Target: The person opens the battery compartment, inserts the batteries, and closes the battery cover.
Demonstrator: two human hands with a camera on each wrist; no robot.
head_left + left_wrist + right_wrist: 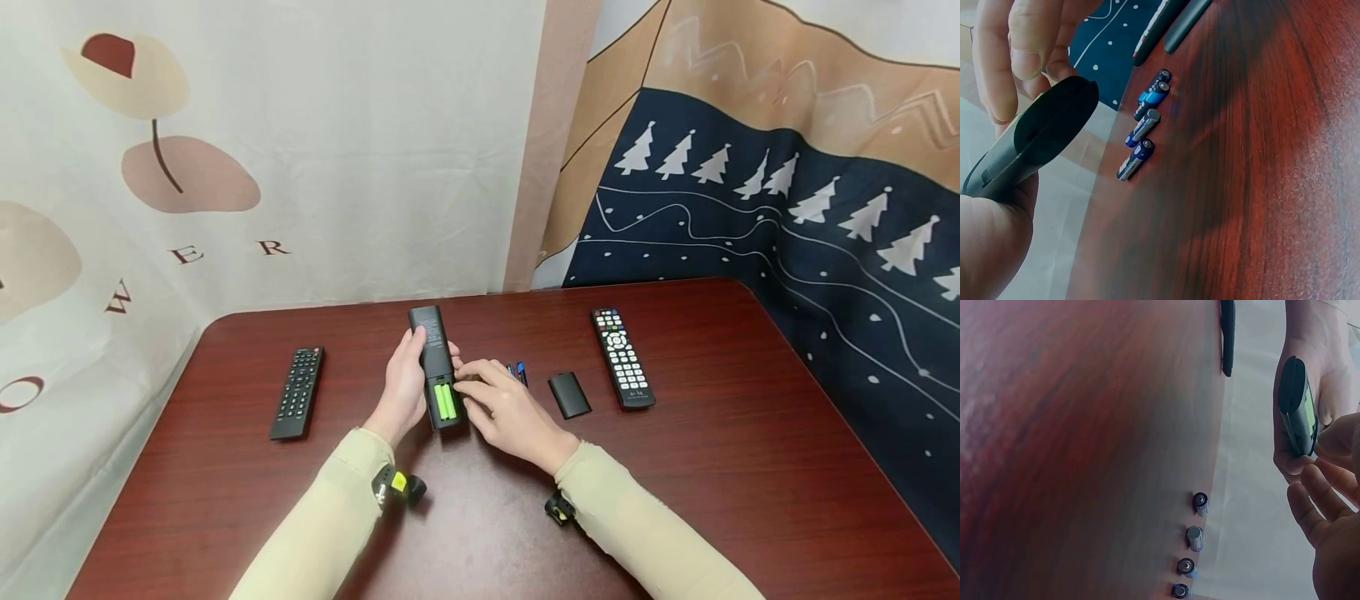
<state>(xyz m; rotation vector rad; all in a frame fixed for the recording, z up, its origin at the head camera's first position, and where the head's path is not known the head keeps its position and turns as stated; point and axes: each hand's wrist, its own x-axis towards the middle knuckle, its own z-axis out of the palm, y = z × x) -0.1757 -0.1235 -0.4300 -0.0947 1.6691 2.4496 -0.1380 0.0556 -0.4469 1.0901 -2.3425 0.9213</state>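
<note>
My left hand [402, 387] grips a black remote control [432, 342], back side up and raised off the table. Its battery compartment is uncovered at the near end, with two green batteries [445, 402] lying side by side in it. My right hand [517, 417] is at the remote's right side. Its fingers are loosely bent, with fingertips at the compartment's edge; I cannot tell whether they press on it. In the right wrist view the remote [1300, 409] is seen end-on, a strip of green showing. A black battery cover [570, 395] lies right of my right hand.
Several blue batteries [1145, 128] lie in a row on the table, mostly hidden behind my right hand in the head view. One black remote [298, 393] lies at the left, another with white buttons [622, 358] at the right. A cloth-covered wall [375, 208] stands behind the table.
</note>
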